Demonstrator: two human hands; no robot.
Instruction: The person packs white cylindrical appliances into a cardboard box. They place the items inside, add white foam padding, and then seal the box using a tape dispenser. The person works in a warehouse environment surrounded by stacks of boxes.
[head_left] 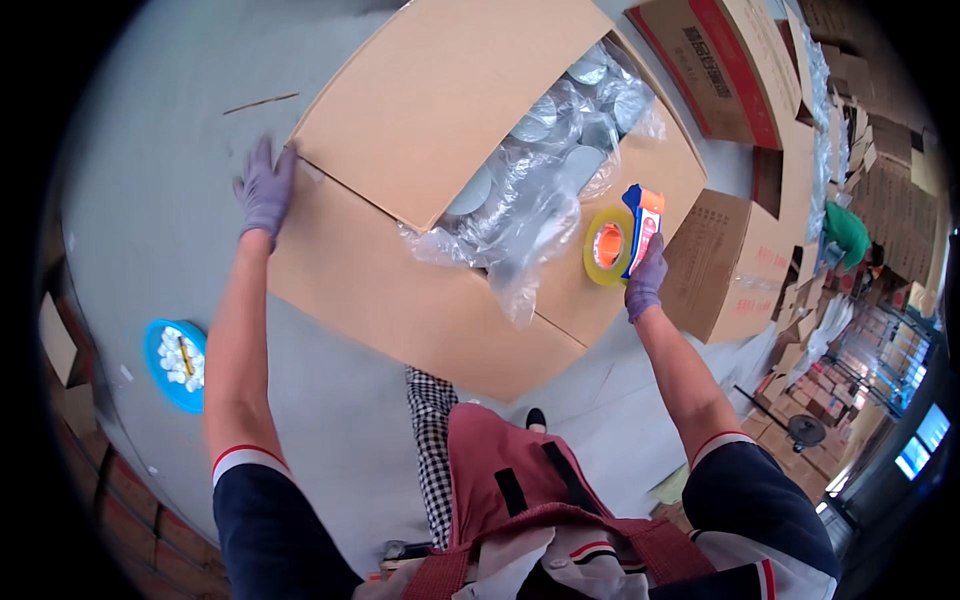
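Observation:
A big cardboard box [430, 320] stands in front of me, one large flap [440, 100] folded partly over its top. Through the gap show round, pale disc-topped items [583, 165] under crumpled clear plastic film [520, 215]. My left hand [267, 190], in a thin purple glove, rests at the box's left edge with its fingers spread. On the right, my gloved right hand [648, 275] is closed around a blue and orange tape dispenser [645, 215]. It carries a roll of yellowish clear tape [592, 262] with an orange hub, over the box's right side.
A light blue basin [158, 345] of small white items sits on the grey floor at left. More cartons [715, 70] [705, 260] stand close by on the right. Farther right, a person in green [846, 235] is among stacked boxes, and a fan [806, 431] stands there.

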